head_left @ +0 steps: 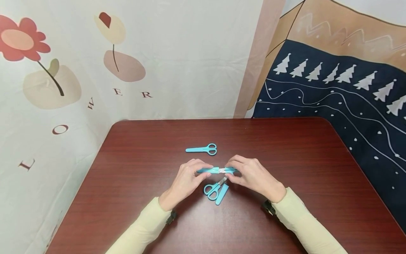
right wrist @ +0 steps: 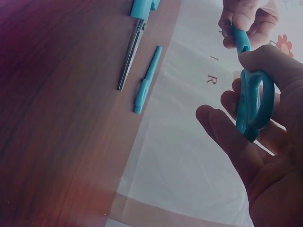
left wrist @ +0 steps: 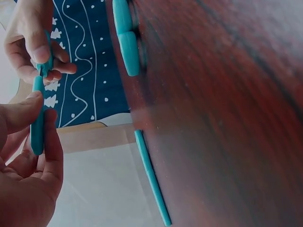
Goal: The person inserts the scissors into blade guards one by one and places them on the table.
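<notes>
My left hand [head_left: 187, 178] pinches a light-blue scissors cover [head_left: 214, 170] between thumb and fingers. A pair of blue-handled scissors [right wrist: 244, 109] is held by its handles in my right hand [head_left: 253, 176]. Its blades run into the cover's mouth, with a short stretch of metal [head_left: 222, 170] showing between the two hands. Just below them lies a second pair of scissors [head_left: 213, 191], uncovered, blades toward the right hand. Beside it rests a loose blue cover [head_left: 222, 194]. In the left wrist view, the held cover [left wrist: 37, 120] lines up with the scissors.
Farther back on the dark red-brown table [head_left: 142, 148] lies a third pair of scissors [head_left: 201, 149] with its cover on. A pale cloth with flowers and letters [head_left: 190, 63] hangs behind, and a navy cloth with trees [head_left: 317, 91] hangs at the right.
</notes>
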The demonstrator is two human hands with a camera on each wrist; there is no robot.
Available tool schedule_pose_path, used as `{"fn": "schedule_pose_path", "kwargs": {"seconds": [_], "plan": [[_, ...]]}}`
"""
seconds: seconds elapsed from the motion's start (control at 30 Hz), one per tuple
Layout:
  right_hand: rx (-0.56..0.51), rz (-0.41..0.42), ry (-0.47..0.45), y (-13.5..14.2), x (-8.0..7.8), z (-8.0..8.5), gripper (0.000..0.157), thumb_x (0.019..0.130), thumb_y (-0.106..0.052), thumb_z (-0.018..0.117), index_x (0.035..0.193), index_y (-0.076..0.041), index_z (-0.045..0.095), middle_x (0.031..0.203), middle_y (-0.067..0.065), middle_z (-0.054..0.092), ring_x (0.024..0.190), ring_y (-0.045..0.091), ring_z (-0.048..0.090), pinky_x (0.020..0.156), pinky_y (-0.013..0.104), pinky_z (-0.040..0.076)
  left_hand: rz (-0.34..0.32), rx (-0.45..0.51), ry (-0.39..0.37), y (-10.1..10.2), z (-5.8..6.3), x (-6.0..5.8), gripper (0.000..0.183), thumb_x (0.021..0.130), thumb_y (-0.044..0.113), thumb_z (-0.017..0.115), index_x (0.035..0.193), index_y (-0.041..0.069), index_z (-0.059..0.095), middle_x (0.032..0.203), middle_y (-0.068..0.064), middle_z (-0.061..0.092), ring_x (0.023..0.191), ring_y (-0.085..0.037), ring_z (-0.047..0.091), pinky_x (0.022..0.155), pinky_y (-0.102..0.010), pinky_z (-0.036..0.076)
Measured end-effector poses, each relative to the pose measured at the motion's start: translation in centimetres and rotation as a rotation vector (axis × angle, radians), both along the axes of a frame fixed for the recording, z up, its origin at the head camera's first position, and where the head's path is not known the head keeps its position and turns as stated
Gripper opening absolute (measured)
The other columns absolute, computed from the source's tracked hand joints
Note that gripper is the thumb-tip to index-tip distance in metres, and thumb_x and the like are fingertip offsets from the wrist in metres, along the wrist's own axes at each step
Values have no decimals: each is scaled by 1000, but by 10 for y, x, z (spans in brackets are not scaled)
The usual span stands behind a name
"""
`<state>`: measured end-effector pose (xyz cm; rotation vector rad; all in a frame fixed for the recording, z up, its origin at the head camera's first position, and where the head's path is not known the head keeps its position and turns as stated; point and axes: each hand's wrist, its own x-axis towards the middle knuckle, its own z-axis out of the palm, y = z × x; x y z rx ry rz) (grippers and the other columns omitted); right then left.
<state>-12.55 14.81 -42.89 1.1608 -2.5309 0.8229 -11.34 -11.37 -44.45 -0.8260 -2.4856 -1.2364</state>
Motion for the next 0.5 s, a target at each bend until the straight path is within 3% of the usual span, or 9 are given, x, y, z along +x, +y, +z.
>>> {"fn": "schedule_pose_path", "kwargs": {"seconds": [0.5], "plan": [[-8,3,13,-1,1,-1,27,82,-12,89,104,-8,75,103,1,69,76,13,69,71,20,58,-16,9,50,1,1,2,24,82,3,86,104,7,81,93,2,72,85,-15,63,67,-25,58]]}}
